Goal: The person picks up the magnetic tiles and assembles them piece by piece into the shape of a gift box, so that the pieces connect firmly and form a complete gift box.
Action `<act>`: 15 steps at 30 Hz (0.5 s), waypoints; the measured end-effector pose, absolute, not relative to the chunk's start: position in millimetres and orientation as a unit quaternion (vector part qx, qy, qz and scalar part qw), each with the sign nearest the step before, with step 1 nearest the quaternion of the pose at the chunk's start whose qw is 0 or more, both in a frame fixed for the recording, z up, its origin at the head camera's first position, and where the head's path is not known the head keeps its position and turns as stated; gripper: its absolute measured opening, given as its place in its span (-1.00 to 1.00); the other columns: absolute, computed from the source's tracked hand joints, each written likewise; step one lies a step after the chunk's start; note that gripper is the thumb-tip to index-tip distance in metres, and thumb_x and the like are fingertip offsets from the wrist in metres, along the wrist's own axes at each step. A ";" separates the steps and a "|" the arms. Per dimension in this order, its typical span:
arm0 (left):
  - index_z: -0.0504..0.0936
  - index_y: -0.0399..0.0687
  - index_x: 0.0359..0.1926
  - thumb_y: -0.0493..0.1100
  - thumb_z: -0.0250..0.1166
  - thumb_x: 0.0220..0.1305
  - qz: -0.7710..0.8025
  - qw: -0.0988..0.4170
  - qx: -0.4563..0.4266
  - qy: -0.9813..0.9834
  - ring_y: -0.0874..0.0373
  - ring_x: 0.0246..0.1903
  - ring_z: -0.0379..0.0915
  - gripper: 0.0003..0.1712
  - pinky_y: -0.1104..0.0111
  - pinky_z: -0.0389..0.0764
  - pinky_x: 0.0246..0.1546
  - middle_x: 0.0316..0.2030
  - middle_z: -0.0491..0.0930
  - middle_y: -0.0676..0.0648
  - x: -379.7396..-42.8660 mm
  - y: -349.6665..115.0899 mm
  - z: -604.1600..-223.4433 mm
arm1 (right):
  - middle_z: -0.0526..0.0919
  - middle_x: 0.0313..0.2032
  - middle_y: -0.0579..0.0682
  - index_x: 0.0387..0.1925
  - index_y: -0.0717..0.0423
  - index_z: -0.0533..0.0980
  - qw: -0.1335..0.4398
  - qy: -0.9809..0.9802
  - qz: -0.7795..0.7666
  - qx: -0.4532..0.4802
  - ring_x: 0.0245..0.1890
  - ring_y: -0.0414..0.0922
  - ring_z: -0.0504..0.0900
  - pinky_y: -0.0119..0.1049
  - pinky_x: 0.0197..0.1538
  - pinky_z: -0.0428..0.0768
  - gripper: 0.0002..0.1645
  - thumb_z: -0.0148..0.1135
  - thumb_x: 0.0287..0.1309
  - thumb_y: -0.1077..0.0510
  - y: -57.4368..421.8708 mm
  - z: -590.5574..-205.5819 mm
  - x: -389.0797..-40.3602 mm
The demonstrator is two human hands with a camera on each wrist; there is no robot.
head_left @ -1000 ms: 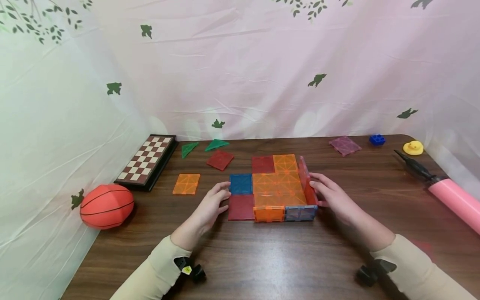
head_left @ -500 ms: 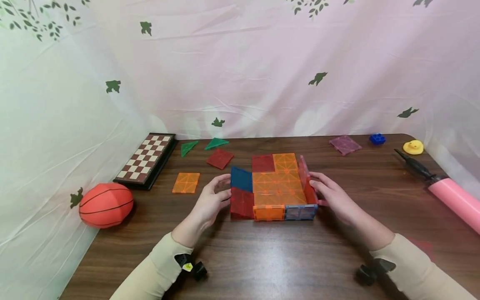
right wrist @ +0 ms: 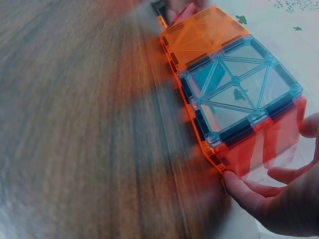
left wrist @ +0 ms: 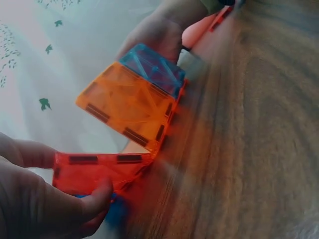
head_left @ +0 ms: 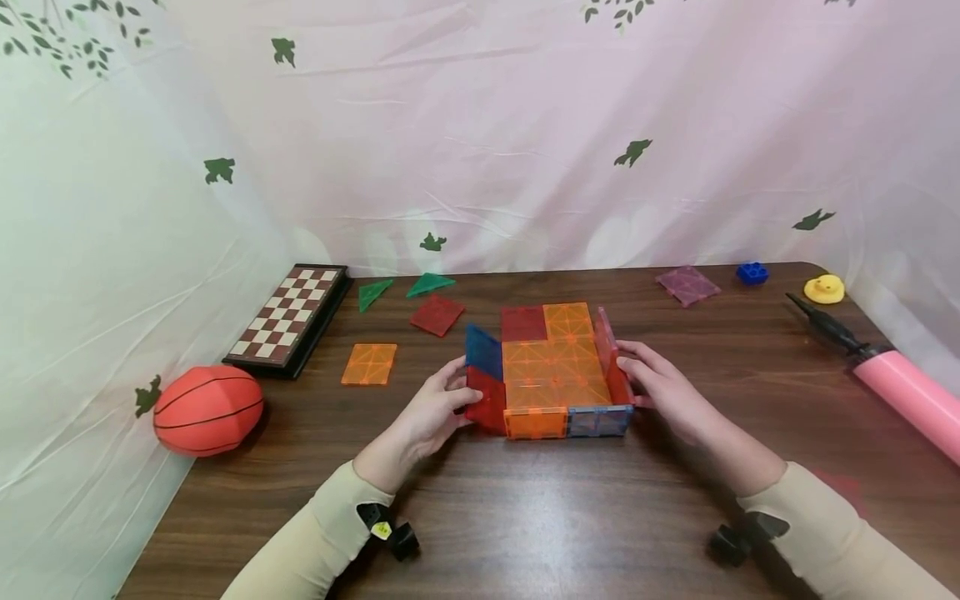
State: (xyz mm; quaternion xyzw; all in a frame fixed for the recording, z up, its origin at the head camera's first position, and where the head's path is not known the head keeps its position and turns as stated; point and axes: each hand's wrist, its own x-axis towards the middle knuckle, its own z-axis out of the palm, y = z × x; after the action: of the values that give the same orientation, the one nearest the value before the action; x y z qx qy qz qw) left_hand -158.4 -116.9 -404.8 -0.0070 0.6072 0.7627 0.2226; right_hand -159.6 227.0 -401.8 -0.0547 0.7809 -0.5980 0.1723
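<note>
My left hand pinches a red magnetic tile, its thumb on the near face. That tile tilts upward at the left edge of the orange tile floor. A blue tile leans up behind it, joined to it. Along the front stand an upright orange tile and a clear blue tile. My right hand rests its fingers against the outside of the red wall on the right. At the back, a dark red tile lies flat.
Loose on the table lie an orange tile, a red tile, green triangles and a purple tile. A chessboard and red ball are left. A blue brick, rubber duck and pink pump are right.
The left red and blue tiles have swung up from lying flat to a steep tilt. My left hand has moved right and now grips the red one. The right hand stays against its wall.
</note>
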 end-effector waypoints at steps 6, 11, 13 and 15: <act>0.09 -0.23 0.57 -0.35 -0.01 0.43 0.777 0.226 -0.006 0.588 -0.08 0.13 0.37 -0.28 0.00 0.48 0.14 0.40 0.24 -0.35 -159.0 -114.5 -402.6 | 0.06 0.49 0.40 0.57 0.23 -0.01 0.171 0.783 -0.596 -0.053 0.35 0.34 0.25 -0.11 0.14 0.58 -0.23 -0.18 0.61 -0.13 226.6 -401.1 -160.0; 0.12 -0.23 0.56 -0.40 0.01 0.44 0.767 0.227 0.006 0.601 -0.04 0.08 0.44 -0.30 0.03 0.52 0.12 0.42 0.27 -0.37 -159.7 -111.7 -401.7 | 0.06 0.49 0.40 0.58 0.23 -0.01 0.172 0.783 -0.596 -0.052 0.36 0.34 0.24 -0.10 0.15 0.57 -0.23 -0.18 0.61 -0.13 226.8 -401.3 -159.8; 0.14 -0.23 0.55 -0.40 0.04 0.43 0.763 0.228 0.012 0.605 -0.05 0.10 0.46 -0.30 0.00 0.51 0.15 0.41 0.29 -0.38 -160.1 -110.1 -401.8 | 0.06 0.49 0.40 0.58 0.23 -0.01 0.172 0.782 -0.596 -0.052 0.36 0.34 0.24 -0.10 0.15 0.57 -0.22 -0.18 0.60 -0.14 227.0 -401.5 -159.8; 0.17 -0.24 0.53 -0.38 0.07 0.44 0.759 0.229 0.014 0.610 -0.07 0.12 0.46 -0.32 -0.02 0.51 0.16 0.38 0.31 -0.38 -160.5 -108.0 -402.1 | 0.07 0.49 0.40 0.58 0.23 -0.01 0.172 0.783 -0.596 -0.051 0.35 0.34 0.25 -0.11 0.15 0.57 -0.22 -0.17 0.60 -0.15 227.1 -401.6 -159.7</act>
State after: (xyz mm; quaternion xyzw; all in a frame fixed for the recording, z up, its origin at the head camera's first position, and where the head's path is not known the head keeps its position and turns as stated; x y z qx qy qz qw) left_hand -160.5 -108.0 -402.1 0.0136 0.6099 0.7586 0.2288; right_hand -159.7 227.1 -401.6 -0.0506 0.7825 -0.5963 0.1717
